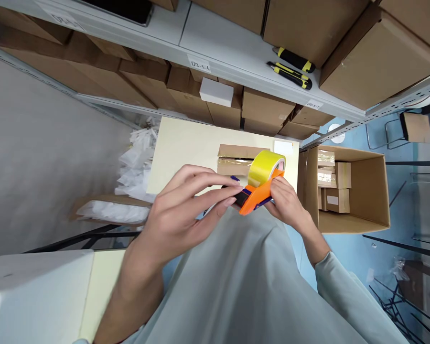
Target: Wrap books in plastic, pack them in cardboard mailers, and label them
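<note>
In the head view, the right hand has its fingers closed around an orange tape dispenser at the centre of the frame, the left hand's nearly straight fingers and thumb pinching its black end, with yellow tape mounted on top.

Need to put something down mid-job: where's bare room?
The tabletop looks bare between the white bags off its left edge and the taped carton, beyond the left hand. The shelf front looks bare between the black device and utility knives. Crowded: the tabletop's right side, where the tape dispenser in the right hand overlaps the carton near a white slip.
</note>
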The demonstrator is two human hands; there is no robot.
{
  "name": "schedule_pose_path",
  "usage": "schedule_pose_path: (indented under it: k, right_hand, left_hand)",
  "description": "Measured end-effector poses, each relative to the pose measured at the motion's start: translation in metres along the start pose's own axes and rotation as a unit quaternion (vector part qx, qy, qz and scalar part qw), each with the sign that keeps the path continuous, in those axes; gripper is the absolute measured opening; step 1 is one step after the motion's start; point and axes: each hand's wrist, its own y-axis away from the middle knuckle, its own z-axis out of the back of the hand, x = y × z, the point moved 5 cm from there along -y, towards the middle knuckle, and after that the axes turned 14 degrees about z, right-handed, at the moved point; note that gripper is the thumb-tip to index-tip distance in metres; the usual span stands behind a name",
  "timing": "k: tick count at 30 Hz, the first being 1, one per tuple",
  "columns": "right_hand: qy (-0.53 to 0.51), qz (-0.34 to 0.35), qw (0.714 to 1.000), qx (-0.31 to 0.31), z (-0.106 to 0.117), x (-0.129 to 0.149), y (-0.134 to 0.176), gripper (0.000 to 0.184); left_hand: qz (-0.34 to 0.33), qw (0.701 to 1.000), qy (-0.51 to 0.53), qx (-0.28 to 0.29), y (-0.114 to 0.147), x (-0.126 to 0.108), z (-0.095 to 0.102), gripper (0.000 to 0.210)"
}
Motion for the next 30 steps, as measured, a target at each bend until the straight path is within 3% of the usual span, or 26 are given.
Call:
schedule_pose_path:
  k: [10,17,25,30]
  right_hand:
    - [0.071,0.01,0.997,0.006,0.009,0.005,0.008,0.02]
    - [0.131,0.018,0.991,0.012,0.016,0.006,0.013,0.024]
    - [0.158,0.026,0.987,-0.002,0.019,0.008,0.015,0.027]
    - [0.132,0.0,0.991,0.025,0.016,0.003,0.019,0.025]
  left_hand:
    - [-0.038,0.997,-0.034,-0.065,0.018,-0.022,0.01,0.04]
    - [-0.001,0.996,-0.039,-0.08,0.021,-0.023,0.013,0.077]
    - [-0.019,0.994,-0.077,-0.077,0.022,-0.016,0.007,0.045]
    - [-0.038,0.991,-0.086,-0.092,0.018,-0.012,0.006,0.043]
